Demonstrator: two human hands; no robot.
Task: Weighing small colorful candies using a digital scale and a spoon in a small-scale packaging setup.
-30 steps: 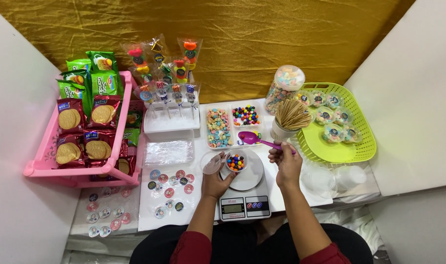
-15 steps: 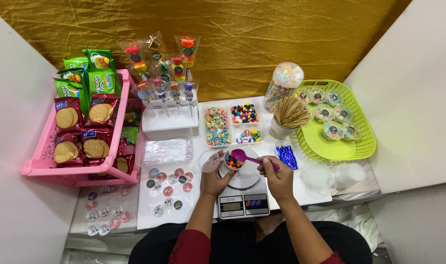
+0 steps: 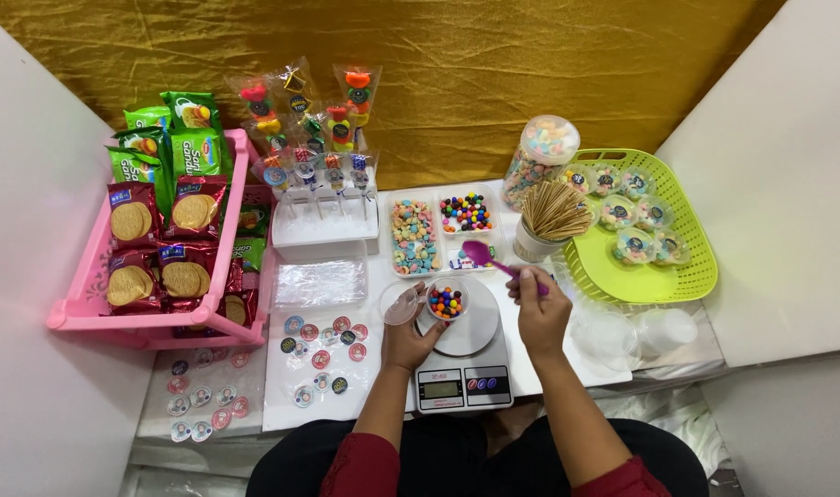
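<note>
— While the left hand (image 3: 409, 339) steadies the small clear plastic cup of coloured round candies (image 3: 447, 301), what is the right hand (image 3: 540, 311) doing?

— Its grip is clenched on the handle of a purple plastic spoon (image 3: 490, 260); the bowl of the spoon hangs over the clear tray of coloured candies (image 3: 466, 213).

— Where does the cup stand?

— On the round white plate of the small digital kitchen scale (image 3: 464, 368), at the front of the white bench (image 3: 383, 267). The left grip closes round the cup's side.

— Anything near?

— A clear lid (image 3: 401, 304) lies just beside the cup. A white cup of wooden skewers (image 3: 551, 216) stands right of the trays, next to a green plastic basket (image 3: 687, 276).
</note>
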